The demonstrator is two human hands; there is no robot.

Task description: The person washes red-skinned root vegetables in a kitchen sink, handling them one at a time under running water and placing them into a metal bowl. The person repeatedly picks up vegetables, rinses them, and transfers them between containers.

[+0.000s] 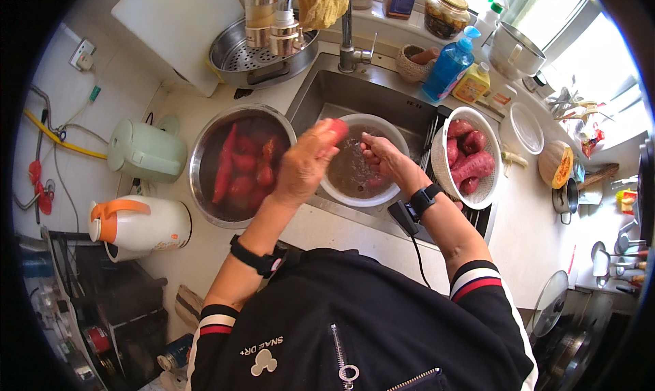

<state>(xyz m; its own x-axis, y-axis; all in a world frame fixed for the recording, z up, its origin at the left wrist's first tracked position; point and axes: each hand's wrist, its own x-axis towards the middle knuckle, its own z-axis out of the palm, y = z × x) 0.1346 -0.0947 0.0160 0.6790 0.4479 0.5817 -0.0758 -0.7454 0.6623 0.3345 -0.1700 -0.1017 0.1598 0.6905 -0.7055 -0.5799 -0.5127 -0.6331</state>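
My left hand (306, 161) grips a red sweet potato (336, 130) over the left rim of a white plastic basin (400, 135). My right hand (387, 158) is above the same basin with its fingers curled; whether something small is between them cannot be made out. Cloudy water fills the basin, and a reddish piece (376, 181) lies in it under my right hand. Left of the sink, a steel bowl (197, 178) holds several red sweet potatoes (243, 186) in dark water. On the right, a white colander (491, 196) contains several purplish-red sweet potatoes (473, 166).
The basin stands in a steel sink (312, 91) under a faucet (348, 58). A green kettle (146, 150) and a white thermos jug (148, 222) stand at left. Behind the sink's right side are a blue pump bottle (450, 66) and a yellow bottle (472, 84). A cut pumpkin (555, 163) lies at right.
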